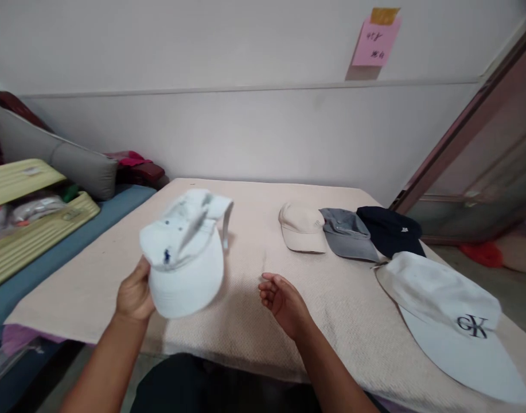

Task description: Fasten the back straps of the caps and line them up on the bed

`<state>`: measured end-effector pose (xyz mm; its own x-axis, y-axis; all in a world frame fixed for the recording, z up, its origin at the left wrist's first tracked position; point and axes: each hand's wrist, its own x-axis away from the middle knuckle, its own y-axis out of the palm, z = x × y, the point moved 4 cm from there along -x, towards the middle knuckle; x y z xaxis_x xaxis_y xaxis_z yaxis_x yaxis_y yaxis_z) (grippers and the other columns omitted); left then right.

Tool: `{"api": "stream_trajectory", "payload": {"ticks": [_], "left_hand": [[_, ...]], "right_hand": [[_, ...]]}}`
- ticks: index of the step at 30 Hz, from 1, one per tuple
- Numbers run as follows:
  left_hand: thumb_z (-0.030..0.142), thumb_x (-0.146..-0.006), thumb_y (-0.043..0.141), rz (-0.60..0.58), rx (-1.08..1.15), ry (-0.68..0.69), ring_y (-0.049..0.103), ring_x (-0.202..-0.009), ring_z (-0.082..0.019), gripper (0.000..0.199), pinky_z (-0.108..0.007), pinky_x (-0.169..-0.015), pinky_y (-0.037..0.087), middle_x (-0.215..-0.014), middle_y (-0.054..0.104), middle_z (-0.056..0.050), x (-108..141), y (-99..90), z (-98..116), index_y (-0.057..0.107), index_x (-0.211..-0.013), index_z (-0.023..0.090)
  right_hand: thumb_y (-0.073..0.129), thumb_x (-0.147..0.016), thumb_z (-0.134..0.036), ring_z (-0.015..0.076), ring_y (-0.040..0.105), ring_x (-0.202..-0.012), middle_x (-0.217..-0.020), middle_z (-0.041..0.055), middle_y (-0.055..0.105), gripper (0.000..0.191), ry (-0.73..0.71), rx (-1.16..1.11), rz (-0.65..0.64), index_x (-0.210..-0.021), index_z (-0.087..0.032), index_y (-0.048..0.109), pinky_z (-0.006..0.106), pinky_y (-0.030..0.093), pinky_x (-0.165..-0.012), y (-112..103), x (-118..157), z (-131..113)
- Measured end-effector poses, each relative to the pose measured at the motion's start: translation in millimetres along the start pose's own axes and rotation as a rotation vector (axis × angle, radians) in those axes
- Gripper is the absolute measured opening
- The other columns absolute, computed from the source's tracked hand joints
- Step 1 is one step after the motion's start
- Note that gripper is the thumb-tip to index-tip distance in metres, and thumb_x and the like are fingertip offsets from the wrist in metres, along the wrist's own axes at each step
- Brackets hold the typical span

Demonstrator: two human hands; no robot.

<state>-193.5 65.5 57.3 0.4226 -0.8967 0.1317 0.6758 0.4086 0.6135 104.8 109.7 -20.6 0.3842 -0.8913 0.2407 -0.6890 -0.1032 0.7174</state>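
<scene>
A white baseball cap (186, 252) with a small dark blue emblem on its front is held up over the left part of the table. My left hand (135, 292) is closed on the cap's side near the brim, with part of the fingers hidden behind it. To the right of that cap, my right hand (283, 301) hovers above the cloth, empty, its fingers loosely curled and partly apart. Farther right lie a beige cap (303, 226), a grey cap (347, 234) and a navy cap (389, 229) side by side. A larger white cap (447, 315) with dark "CK" lettering lies closest on the right.
A pale, textured cloth covers the table (254, 229), which reaches back to a white wall (228, 137). A pink note (377, 43) is taped up there. At the left are a grey cushion (60, 152) and a yellow slatted container (43, 229). A reddish-framed door (478, 143) stands on the right.
</scene>
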Motion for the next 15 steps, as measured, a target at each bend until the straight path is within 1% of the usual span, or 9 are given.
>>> {"api": "stream_trajectory", "payload": {"ticks": [1, 3, 6, 8, 11, 15], "left_hand": [[0.029, -0.082, 0.057, 0.043, 0.005, -0.024, 0.059, -0.114, -0.031, 0.041, -0.046, -0.096, 0.048, -0.101, 0.075, -0.003, -10.5, -13.0, 3.5, 0.058, -0.123, 0.027], [0.027, -0.087, 0.051, 0.078, -0.033, -0.108, 0.060, -0.112, -0.029, 0.039, -0.045, -0.095, 0.049, -0.103, 0.074, -0.006, -27.1, -39.8, 1.6, 0.057, -0.125, 0.024], [0.016, -0.086, 0.054, 0.088, -0.225, -0.221, 0.068, -0.097, -0.027, 0.036, -0.039, -0.085, 0.055, -0.099, 0.075, -0.010, -39.2, -78.0, -10.1, 0.059, -0.121, 0.014], [0.015, -0.084, 0.058, 0.089, -0.337, -0.253, 0.070, -0.087, -0.026, 0.033, -0.035, -0.079, 0.057, -0.095, 0.075, -0.012, -41.3, -96.7, -14.6, 0.061, -0.116, 0.010], [0.017, -0.082, 0.062, 0.109, -0.424, -0.229, 0.071, -0.078, -0.022, 0.029, -0.031, -0.073, 0.058, -0.091, 0.075, -0.010, -41.4, -112.0, -11.3, 0.063, -0.111, 0.010], [0.019, -0.083, 0.061, 0.133, -0.484, -0.248, 0.071, -0.073, -0.023, 0.024, -0.033, -0.067, 0.058, -0.084, 0.075, -0.010, -38.3, -121.3, -2.7, 0.064, -0.105, 0.010]], "right_hand": [[0.069, -0.073, -0.038, 0.0138, 0.061, -0.062, -0.074, 0.0043, 0.069, 0.028, 0.006, 0.002, 0.015, -0.091, -0.017, 0.066, 0.025, 0.041, -0.058, 0.0, -0.9, 1.9], [0.070, -0.072, -0.037, 0.0133, 0.059, -0.061, -0.073, 0.0041, 0.068, 0.027, 0.022, 0.015, 0.044, -0.090, -0.017, 0.066, 0.025, 0.041, -0.057, -0.1, -2.0, 5.8], [0.068, -0.073, -0.035, 0.0124, 0.059, -0.060, -0.072, 0.0041, 0.067, 0.025, 0.046, 0.043, 0.071, -0.089, -0.016, 0.065, 0.023, 0.041, -0.056, 0.0, -2.0, 10.6], [0.067, -0.073, -0.034, 0.0120, 0.059, -0.059, -0.071, 0.0040, 0.066, 0.024, 0.057, 0.063, 0.084, -0.089, -0.015, 0.065, 0.023, 0.041, -0.056, 0.6, -1.3, 12.1], [0.067, -0.072, -0.032, 0.0115, 0.058, -0.058, -0.070, 0.0035, 0.066, 0.024, 0.066, 0.083, 0.109, -0.088, -0.015, 0.064, 0.022, 0.041, -0.054, 1.5, -0.2, 12.2], [0.067, -0.070, -0.031, 0.0112, 0.058, -0.057, -0.069, 0.0031, 0.065, 0.023, 0.074, 0.081, 0.120, -0.087, -0.015, 0.064, 0.022, 0.040, -0.053, 1.5, 0.7, 12.2]]}}
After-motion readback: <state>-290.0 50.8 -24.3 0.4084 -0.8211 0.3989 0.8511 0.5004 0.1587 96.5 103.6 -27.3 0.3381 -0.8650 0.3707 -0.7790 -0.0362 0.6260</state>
